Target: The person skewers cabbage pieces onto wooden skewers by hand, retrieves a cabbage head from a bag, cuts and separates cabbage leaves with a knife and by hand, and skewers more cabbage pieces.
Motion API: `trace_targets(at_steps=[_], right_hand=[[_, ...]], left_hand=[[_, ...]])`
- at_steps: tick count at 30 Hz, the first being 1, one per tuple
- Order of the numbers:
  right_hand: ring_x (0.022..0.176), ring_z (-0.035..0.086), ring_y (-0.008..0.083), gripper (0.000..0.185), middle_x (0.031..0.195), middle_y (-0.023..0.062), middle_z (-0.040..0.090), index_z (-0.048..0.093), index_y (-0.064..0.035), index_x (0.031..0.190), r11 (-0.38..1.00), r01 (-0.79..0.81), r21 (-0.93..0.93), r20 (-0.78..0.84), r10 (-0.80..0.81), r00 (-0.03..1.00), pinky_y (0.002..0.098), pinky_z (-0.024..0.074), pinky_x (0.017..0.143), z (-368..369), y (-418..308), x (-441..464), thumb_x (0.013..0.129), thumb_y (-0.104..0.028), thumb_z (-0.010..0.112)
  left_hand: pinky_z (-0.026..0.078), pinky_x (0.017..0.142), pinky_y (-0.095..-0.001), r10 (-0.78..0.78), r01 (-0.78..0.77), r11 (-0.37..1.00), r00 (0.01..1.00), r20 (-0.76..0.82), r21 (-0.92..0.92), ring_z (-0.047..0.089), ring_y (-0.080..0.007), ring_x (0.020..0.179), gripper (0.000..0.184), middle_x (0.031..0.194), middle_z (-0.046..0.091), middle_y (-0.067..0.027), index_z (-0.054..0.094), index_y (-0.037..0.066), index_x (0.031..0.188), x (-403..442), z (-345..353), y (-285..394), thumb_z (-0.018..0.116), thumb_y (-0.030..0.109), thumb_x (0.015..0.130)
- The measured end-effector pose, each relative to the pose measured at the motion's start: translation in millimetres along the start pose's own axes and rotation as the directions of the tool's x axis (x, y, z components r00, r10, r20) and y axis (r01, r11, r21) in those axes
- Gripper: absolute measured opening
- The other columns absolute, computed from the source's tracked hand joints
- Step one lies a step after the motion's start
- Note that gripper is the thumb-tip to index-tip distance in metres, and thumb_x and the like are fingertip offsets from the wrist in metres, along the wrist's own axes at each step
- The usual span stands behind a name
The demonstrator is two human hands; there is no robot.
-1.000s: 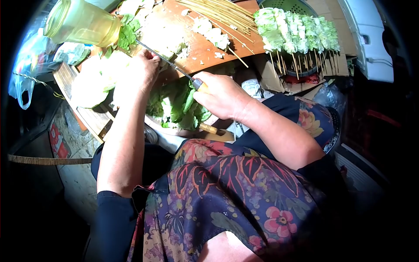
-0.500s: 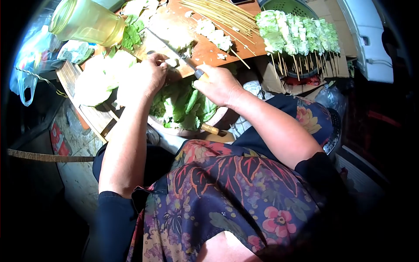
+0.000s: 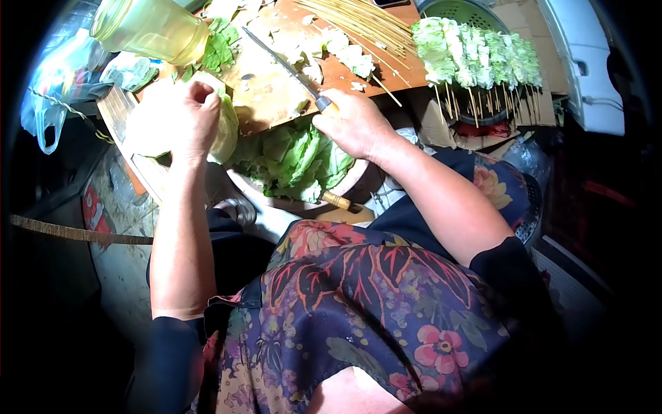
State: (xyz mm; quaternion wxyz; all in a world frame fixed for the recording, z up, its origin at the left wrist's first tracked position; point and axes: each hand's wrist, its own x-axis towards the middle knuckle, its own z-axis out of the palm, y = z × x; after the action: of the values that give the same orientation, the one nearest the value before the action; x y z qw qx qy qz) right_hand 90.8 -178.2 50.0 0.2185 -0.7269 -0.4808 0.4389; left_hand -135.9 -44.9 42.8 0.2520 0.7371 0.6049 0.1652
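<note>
My right hand [image 3: 355,124] is closed round the handle of a knife [image 3: 286,69], whose long thin blade points up and left over the cutting board [image 3: 258,114]. On the left, my left hand [image 3: 193,121] has its fingers curled together in front of pale cabbage [image 3: 148,127], which is washed out by the bright light. A light green cabbage leaf [image 3: 226,131] shows just beside that hand. Whether the fingers grip anything is hidden. Cut cabbage pieces [image 3: 293,48] lie scattered on the board. Below its near edge, a bowl [image 3: 352,181] holds green cabbage leaves [image 3: 296,162].
Bare bamboo skewers [image 3: 358,24] and one partly loaded cabbage skewer [image 3: 355,61] lie on the board. Loaded cabbage skewers [image 3: 476,55] rest on a green basket [image 3: 476,12] at right. A jar of yellowish liquid [image 3: 148,31] and a plastic bag [image 3: 55,103] are at left.
My left hand has moved left, away from the board's near edge and the knife, to the pale cabbage. My right hand keeps the knife at nearly the same place.
</note>
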Motion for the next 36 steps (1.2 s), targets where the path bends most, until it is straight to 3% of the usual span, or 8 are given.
trace_targets(at_steps=[3, 6, 16, 21, 25, 27, 34, 36], right_hand=[[0.078, 0.063, 0.0342, 0.035, 0.083, 0.0202, 0.064, 0.059, -0.0034, 0.102, 0.997, 0.046, -0.057, 0.0, -0.046, 0.999, 0.0411, 0.0484, 0.072, 2.5, 3.2, -5.0, 0.077, -0.028, 0.059], [0.078, 0.063, 0.0357, 0.034, 0.083, 0.0214, 0.064, 0.059, -0.0051, 0.106, 0.982, 0.068, -0.177, 0.032, -0.064, 0.997, 0.0412, 0.0491, 0.071, 4.8, 16.2, -2.6, 0.078, -0.025, 0.059], [0.078, 0.065, 0.0285, 0.042, 0.085, 0.0201, 0.065, 0.057, -0.0036, 0.116, 0.984, 0.15, -0.095, 0.2, -0.128, 0.971, 0.0346, 0.0503, 0.072, 1.9, 25.4, -50.4, 0.08, -0.024, 0.063], [0.086, 0.065, 0.0338, 0.041, 0.091, 0.0209, 0.066, 0.058, -0.0048, 0.114, 0.995, 0.079, 0.061, 0.165, -0.088, 0.982, 0.038, 0.051, 0.08, -3.5, 12.4, -53.2, 0.079, -0.026, 0.061], [0.084, 0.065, 0.0342, 0.04, 0.089, 0.0207, 0.066, 0.057, -0.0048, 0.115, 0.984, 0.159, 0.082, 0.067, -0.165, 0.984, 0.0388, 0.0511, 0.076, 1.1, 6.3, -52.4, 0.08, -0.025, 0.061], [0.082, 0.065, 0.0278, 0.04, 0.089, 0.0167, 0.065, 0.055, -0.0042, 0.118, 0.989, 0.148, 0.011, 0.1, -0.148, 0.984, 0.0341, 0.0493, 0.075, 1.9, 1.6, -54.2, 0.082, -0.019, 0.063], [0.084, 0.063, 0.0357, 0.04, 0.088, 0.0198, 0.064, 0.052, -0.0037, 0.118, 0.979, 0.185, -0.088, 0.063, -0.18, 0.982, 0.0406, 0.0486, 0.076, 8.9, 3.8, -51.8, 0.084, -0.023, 0.059], [0.083, 0.063, 0.0364, 0.04, 0.089, 0.0206, 0.064, 0.052, -0.0032, 0.118, 0.982, 0.163, -0.1, 0.083, -0.155, 0.984, 0.0412, 0.0489, 0.075, 6.2, 3.2, -49.2, 0.084, -0.023, 0.059]], left_hand=[[0.051, 0.076, -0.0339, -0.088, 0.068, 0.953, 0.994, 0.057, 0.294, 0.067, -0.0244, 0.08, 0.027, 0.084, 0.068, -0.0147, 0.064, 0.001, 0.098, -4.6, -7.9, -29.0, 0.064, 0.022, 0.08], [0.051, 0.078, -0.0373, -0.114, 0.037, 0.909, 0.98, 0.164, 0.415, 0.067, -0.0306, 0.084, 0.038, 0.087, 0.068, -0.0189, 0.063, -0.002, 0.102, -13.9, -9.5, -36.3, 0.068, 0.03, 0.081], [0.05, 0.08, -0.0411, -0.105, 0.066, 0.949, 0.989, 0.109, 0.309, 0.065, -0.0361, 0.087, 0.053, 0.093, 0.066, -0.025, 0.059, -0.008, 0.103, -18.5, -1.0, -43.1, 0.072, 0.039, 0.08], [0.049, 0.064, -0.0306, -0.243, 0.253, 0.967, 0.956, 0.166, -0.042, 0.06, -0.0177, 0.072, 0.039, 0.081, 0.063, -0.0103, 0.059, 0.0, 0.101, -13.6, 14.8, -54.0, 0.076, 0.025, 0.077], [0.047, 0.061, -0.0282, -0.15, 0.162, 0.985, 0.973, 0.177, -0.058, 0.057, -0.0136, 0.07, 0.033, 0.081, 0.062, -0.0047, 0.06, 0.004, 0.102, -15.4, 30.7, -34.3, 0.075, 0.02, 0.077], [0.047, 0.063, -0.0273, -0.007, 0.032, 0.982, 0.991, 0.136, -0.185, 0.058, -0.0126, 0.07, 0.026, 0.081, 0.064, -0.0042, 0.062, 0.005, 0.1, -11.1, 42.9, -32.9, 0.072, 0.016, 0.079], [0.05, 0.077, -0.0299, 0.023, -0.011, 0.997, 0.986, 0.168, -0.072, 0.067, -0.0183, 0.084, 0.026, 0.091, 0.071, -0.0098, 0.065, 0.007, 0.106, 2.3, 52.1, -8.8, 0.065, 0.014, 0.081], [0.05, 0.082, -0.0372, -0.004, 0.019, 0.997, 0.982, 0.189, -0.079, 0.066, -0.0299, 0.091, 0.025, 0.098, 0.068, -0.0183, 0.068, 0.009, 0.1, 1.8, 48.1, -0.4, 0.066, 0.017, 0.077]])
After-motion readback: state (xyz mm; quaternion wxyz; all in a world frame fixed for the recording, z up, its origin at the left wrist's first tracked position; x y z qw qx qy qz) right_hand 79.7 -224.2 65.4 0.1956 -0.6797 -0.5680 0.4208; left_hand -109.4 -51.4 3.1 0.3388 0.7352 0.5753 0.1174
